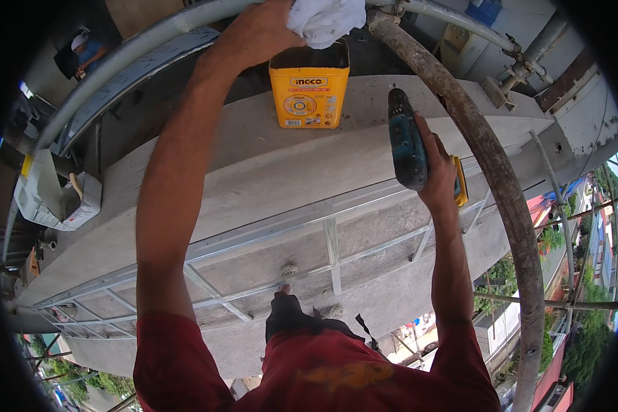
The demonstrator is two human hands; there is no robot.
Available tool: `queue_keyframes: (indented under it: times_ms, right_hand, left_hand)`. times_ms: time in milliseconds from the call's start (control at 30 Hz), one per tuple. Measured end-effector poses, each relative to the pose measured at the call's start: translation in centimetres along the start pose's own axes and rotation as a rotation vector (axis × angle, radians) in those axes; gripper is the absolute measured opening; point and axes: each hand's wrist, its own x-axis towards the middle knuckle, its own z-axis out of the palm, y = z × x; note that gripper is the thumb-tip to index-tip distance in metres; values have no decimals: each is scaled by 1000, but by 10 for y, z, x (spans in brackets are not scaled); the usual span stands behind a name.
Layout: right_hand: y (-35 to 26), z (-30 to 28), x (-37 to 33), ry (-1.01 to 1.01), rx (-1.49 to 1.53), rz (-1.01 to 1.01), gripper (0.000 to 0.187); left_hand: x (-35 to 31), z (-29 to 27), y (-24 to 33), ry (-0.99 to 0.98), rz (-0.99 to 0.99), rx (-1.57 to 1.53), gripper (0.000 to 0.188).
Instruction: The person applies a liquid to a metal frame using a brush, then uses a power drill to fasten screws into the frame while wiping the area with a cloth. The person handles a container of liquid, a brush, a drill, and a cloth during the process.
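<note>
My right hand (pixel 435 168) is wrapped round the grip of a dark teal cordless drill (pixel 406 141), whose black chuck points away from me. A yellow battery pack shows beside my wrist. At the top edge, my left hand (pixel 271 27) is closed on a crumpled white cloth or bag (pixel 326 20); the material is hard to tell, and part of it is cut off. Just below that hand, an open yellow container (pixel 309 99) stands on the concrete ledge (pixel 240 137). Its inside is mostly dark.
A rusty scaffold pipe (pixel 491 144) curves down close to my right arm. Below the ledge runs a galvanized metal frame (pixel 332 240). A cut-open white container (pixel 58 196) sits at far left, and a person (pixel 88 51) is beyond it. Trees and roofs lie far below, right.
</note>
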Motion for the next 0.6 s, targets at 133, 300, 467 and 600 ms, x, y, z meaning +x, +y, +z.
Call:
queue_keyframes:
  times_ms: [133,300,467,600]
  right_hand:
    - [40,36,50,-46,-392,102,77]
    - [127,42,102,-165,-497,428,75]
    - [232,70,160,-457,-393,362,88]
    - [182,72,165,-644,-283,519,81]
  left_hand:
    - [-75,-35,-9,135,-325,-65,51]
    - [-210,-6,-88,-64,-541,331,59]
    - [-255,-8,-113,-160,-475,391,71]
    - [-255,-19,-83,-17,-282,395,68]
